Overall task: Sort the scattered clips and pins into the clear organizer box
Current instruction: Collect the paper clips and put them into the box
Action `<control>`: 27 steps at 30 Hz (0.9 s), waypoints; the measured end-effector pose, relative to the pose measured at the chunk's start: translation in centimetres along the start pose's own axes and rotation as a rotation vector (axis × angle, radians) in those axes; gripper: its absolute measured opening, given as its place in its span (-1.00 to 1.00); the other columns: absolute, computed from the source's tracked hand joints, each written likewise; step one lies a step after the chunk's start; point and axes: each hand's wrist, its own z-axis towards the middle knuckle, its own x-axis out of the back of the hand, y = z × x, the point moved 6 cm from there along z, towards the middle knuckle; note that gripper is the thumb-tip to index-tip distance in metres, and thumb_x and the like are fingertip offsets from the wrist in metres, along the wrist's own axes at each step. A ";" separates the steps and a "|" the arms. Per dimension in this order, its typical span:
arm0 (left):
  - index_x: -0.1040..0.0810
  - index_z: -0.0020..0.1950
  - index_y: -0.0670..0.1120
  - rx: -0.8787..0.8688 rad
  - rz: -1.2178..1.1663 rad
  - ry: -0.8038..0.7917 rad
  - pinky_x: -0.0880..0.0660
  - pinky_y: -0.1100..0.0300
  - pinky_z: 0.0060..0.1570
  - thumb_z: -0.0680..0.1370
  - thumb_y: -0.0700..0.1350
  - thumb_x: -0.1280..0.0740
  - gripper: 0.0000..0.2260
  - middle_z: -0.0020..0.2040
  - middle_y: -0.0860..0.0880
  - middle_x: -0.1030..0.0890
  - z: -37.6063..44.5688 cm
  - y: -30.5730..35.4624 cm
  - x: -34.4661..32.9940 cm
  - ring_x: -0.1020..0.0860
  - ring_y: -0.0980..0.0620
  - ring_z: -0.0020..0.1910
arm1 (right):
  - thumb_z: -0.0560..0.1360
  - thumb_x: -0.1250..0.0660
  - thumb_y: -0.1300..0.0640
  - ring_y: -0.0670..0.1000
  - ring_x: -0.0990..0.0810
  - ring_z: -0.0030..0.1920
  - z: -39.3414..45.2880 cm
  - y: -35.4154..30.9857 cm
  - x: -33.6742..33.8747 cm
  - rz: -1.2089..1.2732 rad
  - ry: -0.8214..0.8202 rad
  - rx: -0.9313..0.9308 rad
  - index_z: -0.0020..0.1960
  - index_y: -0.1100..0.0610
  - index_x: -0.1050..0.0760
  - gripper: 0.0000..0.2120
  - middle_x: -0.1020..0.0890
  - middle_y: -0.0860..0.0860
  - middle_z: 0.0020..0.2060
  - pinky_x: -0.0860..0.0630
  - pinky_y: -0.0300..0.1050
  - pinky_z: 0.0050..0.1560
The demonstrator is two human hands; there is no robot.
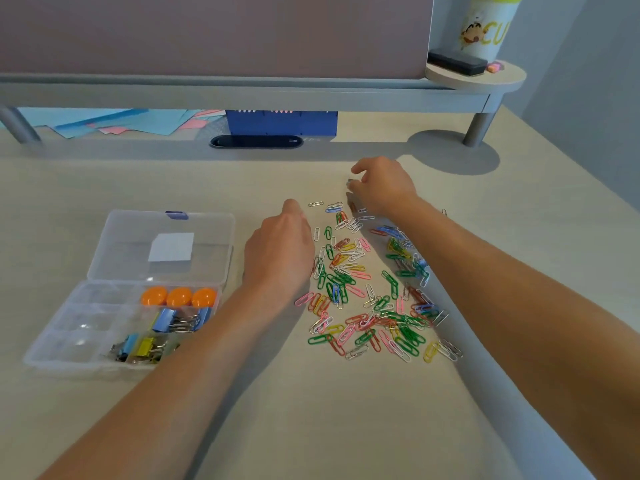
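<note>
The right hand (pixel 382 188) reaches to the far edge of the paper clips (pixel 367 292), its fingers curled and pinching something small there, too small to identify. The left hand (pixel 278 251) hovers at the left of the pile, knuckles up; whether it holds anything cannot be told. The colourful clips lie scattered on the desk (pixel 311 410). To the left sits the open clear box (pixel 104 327), with orange magnets (pixel 179 296) and binder clips (pixel 166 320) in its right compartments.
</note>
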 end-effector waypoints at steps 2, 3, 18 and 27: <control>-0.41 0.07 -0.08 -0.002 0.008 -0.009 -0.33 0.03 -0.28 0.69 -0.10 -0.09 -0.86 -0.17 -0.05 -0.56 0.0 0.1 0.0 -0.49 -0.13 -0.22 | 0.56 -0.35 -0.01 0.11 -0.61 0.11 0.4 0.0 -0.2 -0.019 0.014 0.007 0.24 0.02 -0.62 -0.72 -0.65 0.04 0.16 -0.56 -0.03 0.09; -0.41 0.07 -0.08 -0.004 0.008 -0.010 -0.33 0.03 -0.29 0.69 -0.09 -0.09 -0.86 -0.16 -0.05 -0.57 0.0 0.1 0.0 -0.49 -0.13 -0.22 | 0.56 -0.36 0.03 0.11 -0.61 0.07 0.5 -0.1 -0.3 -0.034 0.022 0.013 0.19 0.03 -0.64 -0.76 -0.66 0.04 0.12 -0.56 -0.04 0.04; -0.47 0.10 -0.04 -0.298 -0.121 0.091 -0.38 0.06 -0.27 0.68 -0.06 -0.18 -0.88 -0.08 0.00 -0.63 -2.0 4.3 1.3 -0.55 -0.09 -0.15 | 0.50 -0.04 0.15 -0.02 -0.15 -0.47 -7.3 1.1 3.5 0.936 -0.095 -0.390 -0.33 0.11 -0.28 -0.77 -0.32 0.08 -0.40 -0.10 -0.22 -0.47; -0.52 0.12 -0.06 -0.467 -0.351 -0.081 -0.34 0.14 -0.19 0.65 -0.20 -0.20 -0.86 -0.16 0.10 -0.52 -4.9 9.5 -0.2 -0.48 0.09 -0.17 | 0.61 -0.14 0.03 -0.06 -0.25 -0.47 -17.1 8.4 6.7 1.463 -0.190 -0.617 -0.20 0.18 -0.46 -0.69 -0.45 0.05 -0.38 -0.22 -0.28 -0.56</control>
